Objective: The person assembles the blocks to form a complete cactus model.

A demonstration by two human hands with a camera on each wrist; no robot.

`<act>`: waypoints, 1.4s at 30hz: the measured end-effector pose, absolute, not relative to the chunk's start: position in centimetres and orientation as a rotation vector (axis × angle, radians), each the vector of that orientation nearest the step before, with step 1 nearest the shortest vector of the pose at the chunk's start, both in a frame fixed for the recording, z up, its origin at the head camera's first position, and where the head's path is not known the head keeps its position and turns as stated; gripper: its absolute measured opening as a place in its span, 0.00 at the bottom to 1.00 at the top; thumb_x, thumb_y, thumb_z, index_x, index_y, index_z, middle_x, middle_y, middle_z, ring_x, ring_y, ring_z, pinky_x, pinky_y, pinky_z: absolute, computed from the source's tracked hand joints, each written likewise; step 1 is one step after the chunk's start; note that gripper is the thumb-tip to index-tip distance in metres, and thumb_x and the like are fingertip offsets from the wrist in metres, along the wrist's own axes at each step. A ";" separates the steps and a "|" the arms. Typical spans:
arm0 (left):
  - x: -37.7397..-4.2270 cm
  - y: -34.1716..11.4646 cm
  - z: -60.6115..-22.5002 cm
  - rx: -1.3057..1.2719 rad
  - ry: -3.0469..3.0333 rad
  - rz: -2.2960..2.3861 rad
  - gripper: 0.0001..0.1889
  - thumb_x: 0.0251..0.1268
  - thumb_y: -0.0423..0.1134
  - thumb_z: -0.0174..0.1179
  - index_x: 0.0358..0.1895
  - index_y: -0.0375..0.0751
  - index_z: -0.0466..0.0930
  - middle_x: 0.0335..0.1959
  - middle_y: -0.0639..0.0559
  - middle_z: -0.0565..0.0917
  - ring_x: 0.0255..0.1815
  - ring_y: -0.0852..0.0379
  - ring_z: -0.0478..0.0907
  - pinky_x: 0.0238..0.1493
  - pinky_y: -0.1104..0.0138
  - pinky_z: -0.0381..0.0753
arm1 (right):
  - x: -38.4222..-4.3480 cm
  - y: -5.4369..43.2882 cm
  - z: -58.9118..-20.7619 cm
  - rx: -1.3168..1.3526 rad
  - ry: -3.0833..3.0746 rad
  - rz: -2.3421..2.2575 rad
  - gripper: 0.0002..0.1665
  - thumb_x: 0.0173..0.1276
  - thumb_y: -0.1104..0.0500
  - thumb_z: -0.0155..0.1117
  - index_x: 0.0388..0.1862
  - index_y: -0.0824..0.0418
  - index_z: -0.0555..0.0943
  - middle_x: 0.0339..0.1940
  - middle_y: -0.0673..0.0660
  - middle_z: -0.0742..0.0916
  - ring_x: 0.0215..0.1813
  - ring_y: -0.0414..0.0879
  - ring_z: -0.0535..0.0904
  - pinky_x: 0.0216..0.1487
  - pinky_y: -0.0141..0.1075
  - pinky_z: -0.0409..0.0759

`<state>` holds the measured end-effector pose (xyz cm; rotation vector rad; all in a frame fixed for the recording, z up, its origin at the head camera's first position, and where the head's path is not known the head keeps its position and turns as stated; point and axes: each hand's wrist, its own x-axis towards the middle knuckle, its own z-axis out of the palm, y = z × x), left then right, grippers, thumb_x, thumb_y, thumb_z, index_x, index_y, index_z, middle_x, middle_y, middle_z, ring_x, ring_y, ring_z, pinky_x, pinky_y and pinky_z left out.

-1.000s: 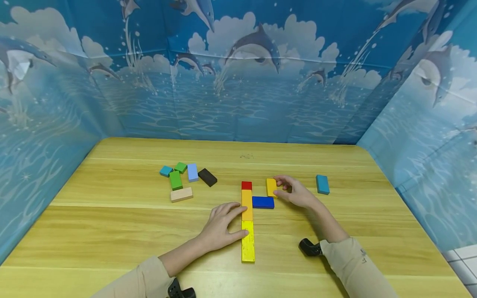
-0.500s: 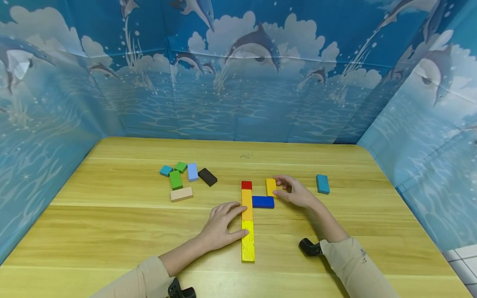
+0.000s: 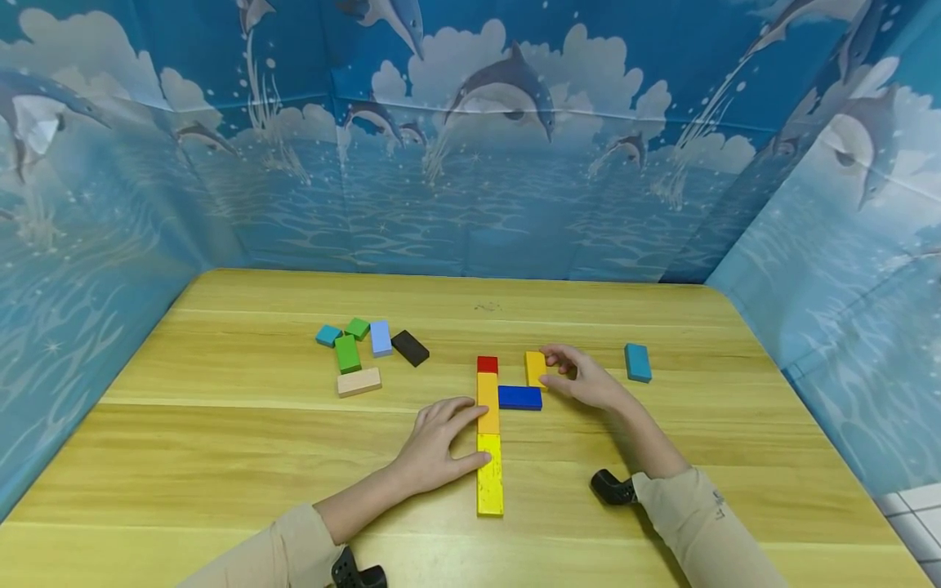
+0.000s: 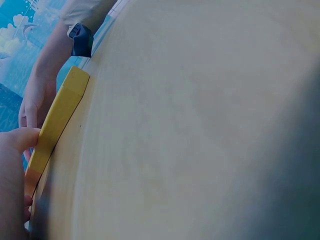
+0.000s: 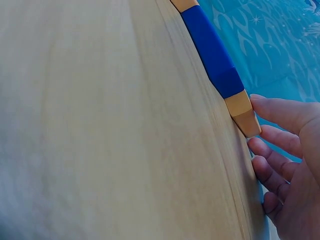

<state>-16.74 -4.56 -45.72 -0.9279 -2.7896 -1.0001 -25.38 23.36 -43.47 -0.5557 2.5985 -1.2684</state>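
Note:
A line of blocks runs up the table's middle in the head view: a yellow block [image 3: 489, 486], an orange block [image 3: 488, 392] and a red block [image 3: 487, 364] at the far end. My left hand [image 3: 434, 453] lies along its left side, thumb on the yellow block and index finger on the orange one, fingers fairly straight. A dark blue block [image 3: 519, 398] juts right from the orange block. Behind its right end stands a yellow-orange block [image 3: 534, 369]. My right hand [image 3: 582, 380] touches that block's right side with thumb and index finger, the other fingers loosely bent.
At the left lie a beige block [image 3: 359, 382], a black block [image 3: 410, 348], a light blue block [image 3: 380, 338], two green blocks [image 3: 348, 354] and a small blue block [image 3: 327, 335]. A teal block [image 3: 637, 363] lies right of my right hand. A dolphin-print curtain [image 3: 470, 204] surrounds the table.

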 end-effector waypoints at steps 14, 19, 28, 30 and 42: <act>-16.8 -4.6 -45.8 -0.925 -2.806 -0.985 0.31 0.56 0.55 0.58 0.63 0.49 0.67 0.63 0.47 0.66 0.65 0.48 0.59 0.63 0.49 0.53 | -25.7 25.4 -42.7 -0.559 2.605 -1.337 0.31 0.66 0.57 0.58 0.65 0.67 0.63 0.50 0.65 0.74 0.43 0.51 0.69 0.37 0.33 0.71; -16.8 -4.5 -45.8 -0.923 -2.807 -0.985 0.31 0.56 0.55 0.58 0.63 0.50 0.68 0.63 0.48 0.66 0.65 0.48 0.59 0.63 0.49 0.53 | -25.4 27.6 -41.7 -0.507 2.689 -1.369 0.32 0.66 0.57 0.59 0.65 0.66 0.62 0.51 0.66 0.74 0.44 0.49 0.71 0.38 0.31 0.72; -16.8 -4.6 -45.7 -0.921 -2.808 -1.000 0.31 0.56 0.54 0.59 0.63 0.49 0.68 0.63 0.47 0.66 0.65 0.48 0.58 0.63 0.49 0.53 | -24.4 32.2 -41.4 -0.445 2.747 -1.447 0.35 0.66 0.58 0.58 0.68 0.67 0.58 0.54 0.66 0.69 0.44 0.44 0.67 0.37 0.28 0.68; -16.8 -4.6 -45.7 -0.921 -2.807 -1.002 0.31 0.56 0.54 0.59 0.63 0.49 0.68 0.63 0.47 0.66 0.65 0.48 0.58 0.63 0.49 0.53 | -24.4 33.2 -41.5 -0.430 2.760 -1.429 0.36 0.66 0.58 0.58 0.68 0.68 0.57 0.54 0.66 0.69 0.44 0.44 0.66 0.37 0.28 0.68; -16.9 -4.6 -45.9 -0.928 -2.803 -0.993 0.31 0.56 0.55 0.58 0.63 0.50 0.67 0.63 0.47 0.66 0.65 0.48 0.59 0.63 0.49 0.53 | -24.2 36.7 -42.0 -0.388 2.727 -1.244 0.40 0.65 0.58 0.59 0.70 0.68 0.53 0.57 0.68 0.66 0.50 0.54 0.64 0.40 0.32 0.69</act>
